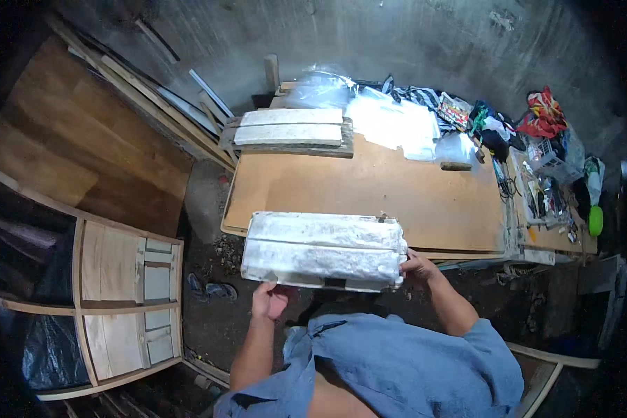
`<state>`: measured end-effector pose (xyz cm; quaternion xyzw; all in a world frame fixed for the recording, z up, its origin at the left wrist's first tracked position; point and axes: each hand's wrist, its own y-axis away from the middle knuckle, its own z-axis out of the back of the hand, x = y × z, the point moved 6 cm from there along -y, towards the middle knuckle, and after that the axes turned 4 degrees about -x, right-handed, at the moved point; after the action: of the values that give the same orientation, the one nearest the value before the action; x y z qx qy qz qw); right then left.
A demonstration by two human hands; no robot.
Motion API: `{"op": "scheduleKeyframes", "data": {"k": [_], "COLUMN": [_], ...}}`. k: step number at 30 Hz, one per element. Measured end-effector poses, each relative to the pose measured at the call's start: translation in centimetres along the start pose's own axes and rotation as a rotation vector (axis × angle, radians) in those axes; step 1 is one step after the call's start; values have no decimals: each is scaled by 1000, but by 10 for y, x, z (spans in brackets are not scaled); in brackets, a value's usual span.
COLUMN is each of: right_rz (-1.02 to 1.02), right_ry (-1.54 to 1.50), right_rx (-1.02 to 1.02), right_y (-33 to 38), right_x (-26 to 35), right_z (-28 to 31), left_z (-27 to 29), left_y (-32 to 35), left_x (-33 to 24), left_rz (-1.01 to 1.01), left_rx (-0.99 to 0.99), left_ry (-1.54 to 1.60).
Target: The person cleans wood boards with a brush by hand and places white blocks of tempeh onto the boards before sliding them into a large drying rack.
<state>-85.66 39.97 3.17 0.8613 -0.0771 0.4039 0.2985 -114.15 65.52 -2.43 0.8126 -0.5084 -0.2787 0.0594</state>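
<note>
1. The panel (324,249) is a long rectangle of two boards side by side, coated in rough, chalky white; a seam runs along its length, and darker wood shows under its near edge.
2. It sits at the near edge of the desk (369,191), partly overhanging it toward the person, its long side running left to right.
3. The left hand (270,301) is under the panel's near left corner, palm up and fingers loosely curled, touching the underside; how tightly it grips cannot be told.
4. The right hand (418,266) is at the panel's near right corner, fingers closed around the edge and holding it.
5. The desk top is a flat, smooth sheet of light brown board with a thin pale edge.
6. At the desk's far left lies a second panel (289,131), two whitish boards on darker, weathered battens.
7. Crumpled clear plastic (390,118) lies at the far edge, shiny and wrinkled.
8. A heap of clothes (498,125) and small clutter fills the far right.
9. On the floor to the left lies a pale wood frame (129,299) with slats.
10. Brown boards (70,146) lean at the far left.
</note>
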Motion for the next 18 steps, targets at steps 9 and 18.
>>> {"op": "scheduleKeyframes", "data": {"k": [9,18], "right_rz": [-82,90], "right_ry": [-229,-120], "right_rx": [94,-44], "right_y": [-86,-121], "right_x": [62,64], "right_z": [48,118], "left_z": [-52,-39], "left_y": [-118,-151], "left_x": [-13,-5], "left_rz": [92,102], "left_rx": [-71,-173], "left_ry": [3,-340]}}
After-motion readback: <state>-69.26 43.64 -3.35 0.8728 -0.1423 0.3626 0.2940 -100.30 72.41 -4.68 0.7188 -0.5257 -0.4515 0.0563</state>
